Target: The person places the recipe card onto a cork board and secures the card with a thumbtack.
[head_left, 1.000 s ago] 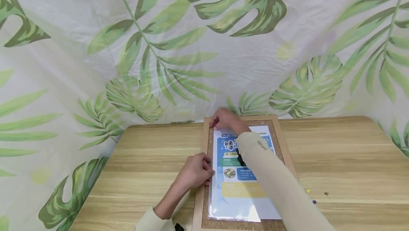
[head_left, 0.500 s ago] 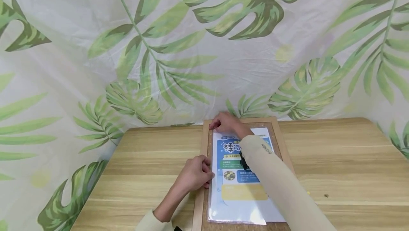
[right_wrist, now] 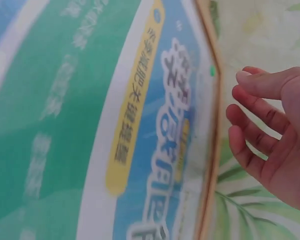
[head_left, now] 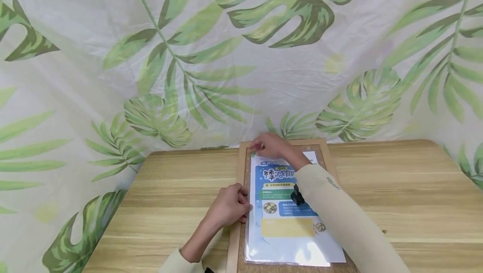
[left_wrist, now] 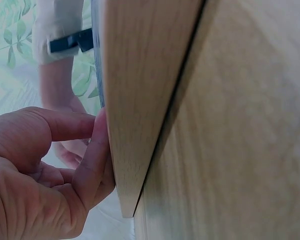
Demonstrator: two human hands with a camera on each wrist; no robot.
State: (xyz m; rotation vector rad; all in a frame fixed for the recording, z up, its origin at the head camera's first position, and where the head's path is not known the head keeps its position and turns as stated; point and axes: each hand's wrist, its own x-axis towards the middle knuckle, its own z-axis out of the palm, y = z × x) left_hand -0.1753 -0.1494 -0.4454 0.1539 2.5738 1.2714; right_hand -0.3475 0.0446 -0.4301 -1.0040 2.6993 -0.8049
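A printed poster [head_left: 286, 227] with a clear glossy cover lies on a wood-framed cork board [head_left: 235, 245] on the table. At the poster's top left corner sits a small green pushpin [head_left: 253, 155]. My right hand [head_left: 272, 145] hovers over the top edge, fingers loosely bent and holding nothing; the right wrist view shows it apart from the pin. My left hand [head_left: 228, 206] is at the left side, its curled fingers against the wooden frame [left_wrist: 140, 90] and thumb and finger pinching at the poster's edge. The fingertips' exact contact is partly hidden.
A leaf-patterned cloth [head_left: 211, 55] hangs behind the wooden table [head_left: 170, 197], close to the board's top edge. A tiny dark object [head_left: 384, 231] lies on the table right of the board. My right sleeve [head_left: 339, 210] covers the board's lower right side.
My right hand's fingers have come off the top left corner, baring the green pushpin, and the right forearm has shifted right. My left hand has stayed in place.
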